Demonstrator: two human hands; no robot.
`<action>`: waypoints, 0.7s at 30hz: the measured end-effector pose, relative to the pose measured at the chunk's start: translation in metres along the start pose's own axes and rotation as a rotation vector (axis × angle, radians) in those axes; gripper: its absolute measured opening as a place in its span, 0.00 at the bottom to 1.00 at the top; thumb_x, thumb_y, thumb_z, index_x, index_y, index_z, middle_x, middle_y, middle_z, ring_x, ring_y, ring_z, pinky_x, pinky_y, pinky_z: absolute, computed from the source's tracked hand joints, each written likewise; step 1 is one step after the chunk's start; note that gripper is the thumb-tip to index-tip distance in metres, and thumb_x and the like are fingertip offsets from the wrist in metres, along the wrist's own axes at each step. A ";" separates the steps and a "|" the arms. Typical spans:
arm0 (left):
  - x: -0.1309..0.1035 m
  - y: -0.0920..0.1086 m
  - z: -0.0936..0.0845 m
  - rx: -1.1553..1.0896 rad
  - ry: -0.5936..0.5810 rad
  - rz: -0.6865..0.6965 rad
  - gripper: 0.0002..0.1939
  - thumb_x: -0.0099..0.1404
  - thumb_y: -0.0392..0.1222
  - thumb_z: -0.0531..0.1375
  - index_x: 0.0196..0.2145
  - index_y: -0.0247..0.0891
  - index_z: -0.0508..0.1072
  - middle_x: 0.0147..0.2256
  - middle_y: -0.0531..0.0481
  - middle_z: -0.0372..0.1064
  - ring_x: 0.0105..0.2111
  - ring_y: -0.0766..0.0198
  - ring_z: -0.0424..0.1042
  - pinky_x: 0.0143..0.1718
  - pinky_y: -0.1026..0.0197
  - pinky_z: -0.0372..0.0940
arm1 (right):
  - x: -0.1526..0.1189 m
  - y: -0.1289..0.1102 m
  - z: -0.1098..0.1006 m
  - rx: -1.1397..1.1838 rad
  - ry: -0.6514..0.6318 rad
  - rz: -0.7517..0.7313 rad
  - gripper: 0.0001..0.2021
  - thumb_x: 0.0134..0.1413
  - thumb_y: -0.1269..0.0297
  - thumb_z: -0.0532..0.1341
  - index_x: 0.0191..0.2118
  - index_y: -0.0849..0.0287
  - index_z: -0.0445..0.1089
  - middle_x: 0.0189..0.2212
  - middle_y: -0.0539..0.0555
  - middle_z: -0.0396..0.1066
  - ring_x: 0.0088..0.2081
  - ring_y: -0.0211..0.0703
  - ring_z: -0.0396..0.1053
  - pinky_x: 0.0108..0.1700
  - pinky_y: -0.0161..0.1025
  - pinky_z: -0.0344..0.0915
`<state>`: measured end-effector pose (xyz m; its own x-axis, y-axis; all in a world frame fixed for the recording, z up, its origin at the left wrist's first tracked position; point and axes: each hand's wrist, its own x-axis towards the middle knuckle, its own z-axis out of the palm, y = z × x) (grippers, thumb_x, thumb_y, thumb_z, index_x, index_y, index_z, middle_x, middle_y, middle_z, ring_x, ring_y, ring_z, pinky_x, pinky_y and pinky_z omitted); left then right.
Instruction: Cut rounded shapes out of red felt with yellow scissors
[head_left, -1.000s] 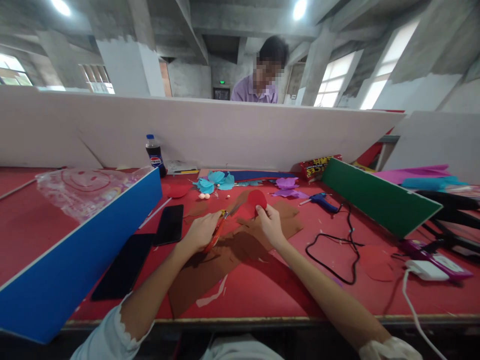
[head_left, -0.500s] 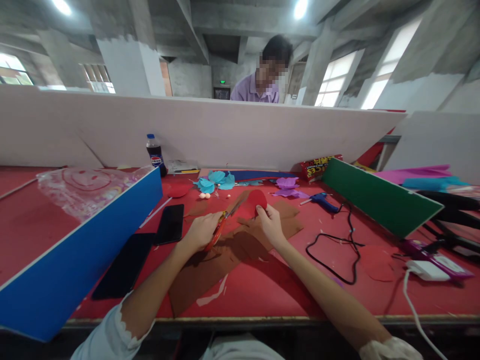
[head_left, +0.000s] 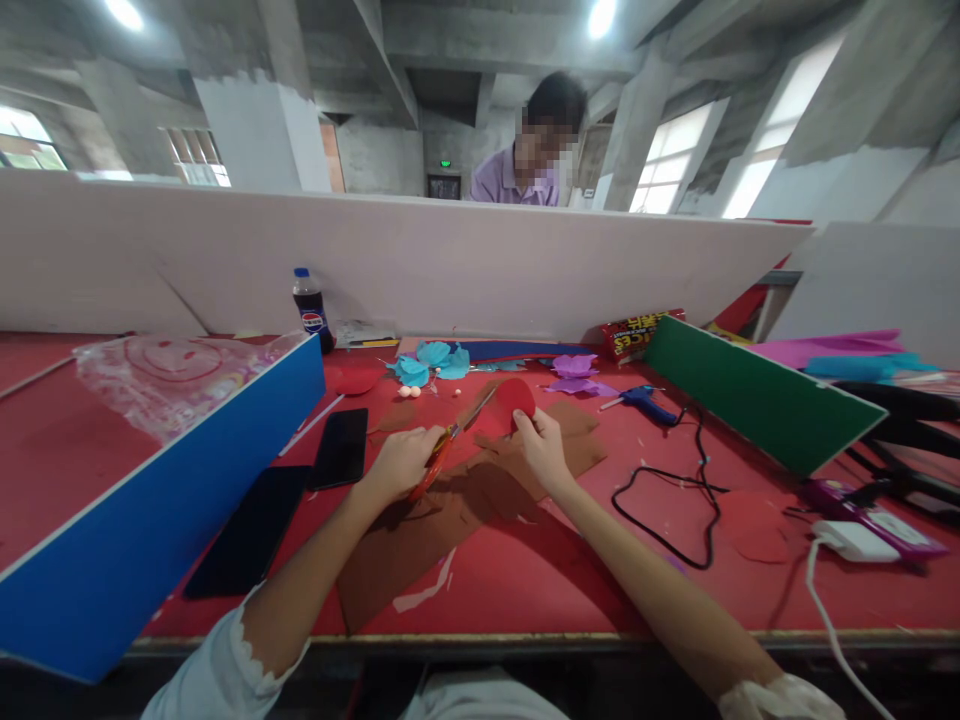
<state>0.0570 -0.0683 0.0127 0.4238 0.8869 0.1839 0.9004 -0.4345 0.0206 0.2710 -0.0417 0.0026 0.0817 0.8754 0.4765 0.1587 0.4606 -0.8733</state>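
My left hand (head_left: 407, 462) is closed around the handles of orange-handled scissors (head_left: 433, 468), whose blades point up and to the right. The blade tips meet the left edge of a rounded red piece of paper or thin foam (head_left: 508, 405). Thumb and fingers of my right hand (head_left: 541, 446) pinch that red piece at its lower right. Beneath both hands lie brown sheets (head_left: 420, 548) and loose brown offcuts, overlapping on the red table (head_left: 555, 590).
Blue (head_left: 180, 490) and green (head_left: 757, 400) boards flank the work area. Two dark phone-like slabs (head_left: 340, 447) lie left. A glue gun (head_left: 649, 406), black cord (head_left: 709, 500) and power strip (head_left: 877, 525) lie right. Behind are blue paper flowers (head_left: 433, 362), a cola bottle (head_left: 312, 312) and a person (head_left: 517, 170).
The scissors' blades look closer together and sit slightly higher at the red piece's edge. My hands have barely moved. The person behind has shifted a little to the right.
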 end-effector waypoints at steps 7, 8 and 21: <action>0.000 -0.001 -0.001 -0.006 0.020 -0.006 0.20 0.57 0.35 0.49 0.48 0.38 0.58 0.36 0.46 0.66 0.40 0.59 0.65 0.37 0.61 0.57 | 0.000 0.000 -0.001 0.006 0.000 -0.001 0.12 0.49 0.59 0.50 0.20 0.60 0.57 0.18 0.47 0.57 0.22 0.33 0.52 0.24 0.31 0.50; 0.000 -0.001 -0.001 -0.011 0.020 -0.009 0.22 0.56 0.35 0.49 0.50 0.38 0.57 0.36 0.46 0.65 0.40 0.58 0.65 0.37 0.61 0.57 | 0.000 0.000 -0.001 0.006 -0.001 -0.001 0.12 0.49 0.59 0.51 0.20 0.60 0.56 0.18 0.47 0.56 0.22 0.33 0.52 0.24 0.31 0.50; -0.001 0.001 -0.001 -0.035 -0.004 -0.031 0.24 0.55 0.34 0.49 0.51 0.38 0.54 0.39 0.45 0.65 0.41 0.58 0.65 0.39 0.60 0.58 | -0.001 -0.004 0.000 -0.016 -0.049 -0.011 0.12 0.49 0.60 0.50 0.20 0.60 0.57 0.18 0.47 0.56 0.22 0.33 0.52 0.24 0.31 0.50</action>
<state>0.0568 -0.0699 0.0136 0.3962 0.9006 0.1786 0.9092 -0.4120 0.0606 0.2705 -0.0446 0.0050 0.0311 0.8764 0.4805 0.1752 0.4686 -0.8659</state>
